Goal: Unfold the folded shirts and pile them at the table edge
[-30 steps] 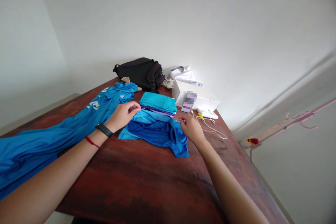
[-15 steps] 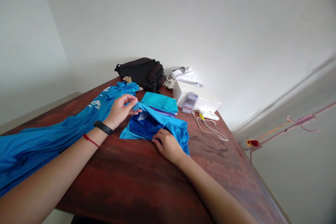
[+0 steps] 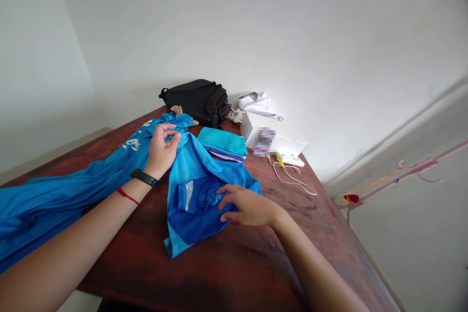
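Observation:
A blue garment [image 3: 195,195], light blue outside and darker blue inside, lies partly opened on the dark red wooden table [image 3: 226,263]. My left hand [image 3: 161,151] pinches its upper edge and lifts it a little. A black band and a red thread circle that wrist. My right hand [image 3: 246,204] grips the garment's inner dark blue fold near the middle. Behind the garment sits a folded stack [image 3: 224,144] with a teal piece on top and purple beneath.
A long blue cloth with white lettering [image 3: 73,185] stretches over the table's left side. At the back stand a black bag [image 3: 197,100], crumpled white cloth [image 3: 256,104], a white box [image 3: 281,139] and a white device with a cable [image 3: 292,173]. The wall runs close behind.
My left hand has raised the garment's edge and drawn it leftward. My right hand came back from the far right edge to the garment's middle, and the garment has spread open toward me.

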The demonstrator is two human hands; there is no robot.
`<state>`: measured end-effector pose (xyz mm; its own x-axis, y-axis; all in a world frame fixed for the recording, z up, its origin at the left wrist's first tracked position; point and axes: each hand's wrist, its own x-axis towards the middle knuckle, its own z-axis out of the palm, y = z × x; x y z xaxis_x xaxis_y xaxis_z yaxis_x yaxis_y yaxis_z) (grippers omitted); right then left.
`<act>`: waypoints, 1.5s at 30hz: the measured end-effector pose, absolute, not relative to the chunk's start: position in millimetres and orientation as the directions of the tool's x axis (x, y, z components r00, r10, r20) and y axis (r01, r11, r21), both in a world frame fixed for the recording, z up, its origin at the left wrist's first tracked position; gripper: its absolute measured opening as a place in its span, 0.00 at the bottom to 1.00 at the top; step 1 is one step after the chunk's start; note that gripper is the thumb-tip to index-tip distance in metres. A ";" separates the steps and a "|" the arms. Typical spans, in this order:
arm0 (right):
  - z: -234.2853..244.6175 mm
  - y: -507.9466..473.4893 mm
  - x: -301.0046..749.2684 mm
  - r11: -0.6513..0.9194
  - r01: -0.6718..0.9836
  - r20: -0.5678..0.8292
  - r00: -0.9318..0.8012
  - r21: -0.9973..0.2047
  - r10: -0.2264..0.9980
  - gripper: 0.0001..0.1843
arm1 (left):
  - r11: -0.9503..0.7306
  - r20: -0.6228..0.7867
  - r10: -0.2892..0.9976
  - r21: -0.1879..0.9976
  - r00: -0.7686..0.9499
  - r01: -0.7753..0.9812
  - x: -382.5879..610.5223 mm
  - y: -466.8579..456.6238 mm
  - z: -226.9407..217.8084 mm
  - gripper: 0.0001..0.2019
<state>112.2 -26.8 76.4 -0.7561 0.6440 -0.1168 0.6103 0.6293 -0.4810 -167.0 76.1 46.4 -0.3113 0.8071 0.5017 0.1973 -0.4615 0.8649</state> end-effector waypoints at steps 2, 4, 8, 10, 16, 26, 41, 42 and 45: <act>69.5 -29.3 101.8 0.642 0.607 -0.009 -0.730 -0.469 0.684 0.18 | -0.459 0.521 0.815 0.848 -0.255 0.265 -163.1 74.8 42.8 0.17; 59.1 -30.5 91.0 0.662 0.620 0.079 -0.702 -0.420 0.708 0.23 | -0.470 0.538 0.821 0.826 -0.190 0.310 -158.8 73.3 38.4 0.17; 40.4 -27.4 82.0 0.638 0.685 0.103 -0.649 -0.350 0.754 0.25 | -0.489 0.550 0.833 0.787 -0.069 0.376 -153.2 70.3 31.4 0.17; 36.9 -25.2 83.3 0.621 0.704 0.087 -0.635 -0.345 0.768 0.21 | -0.489 0.559 0.829 0.752 -0.034 0.442 -152.6 69.5 29.1 0.18; 42.3 -27.3 86.0 0.681 0.655 0.084 -0.698 -0.327 0.711 0.21 | -0.422 0.483 0.871 0.647 0.087 0.635 -153.9 69.3 17.5 0.27; 45.5 -26.7 84.0 0.700 0.648 0.100 -0.709 -0.298 0.699 0.05 | -0.378 0.104 0.915 0.557 0.390 0.740 -149.2 45.6 31.5 0.17; 63.4 -26.4 90.8 0.748 0.591 0.110 -0.758 -0.301 0.643 0.08 | -0.407 -0.240 0.769 0.532 0.593 0.743 -158.0 36.1 42.3 0.23; 63.6 -26.7 90.5 0.753 0.581 0.098 -0.768 -0.308 0.633 0.08 | -0.412 -0.243 0.749 0.557 0.616 0.721 -157.6 35.9 43.1 0.21; 62.8 -29.0 89.1 0.738 0.589 0.067 -0.765 -0.330 0.641 0.13 | -0.402 -0.199 0.708 0.676 0.678 0.618 -155.8 35.1 48.0 0.17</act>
<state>89.1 -29.0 62.8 -0.7649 0.6406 0.0671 0.5889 0.7378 -0.3301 -155.8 35.1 48.0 0.6780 0.7076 -0.1992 0.6178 -0.4015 0.6761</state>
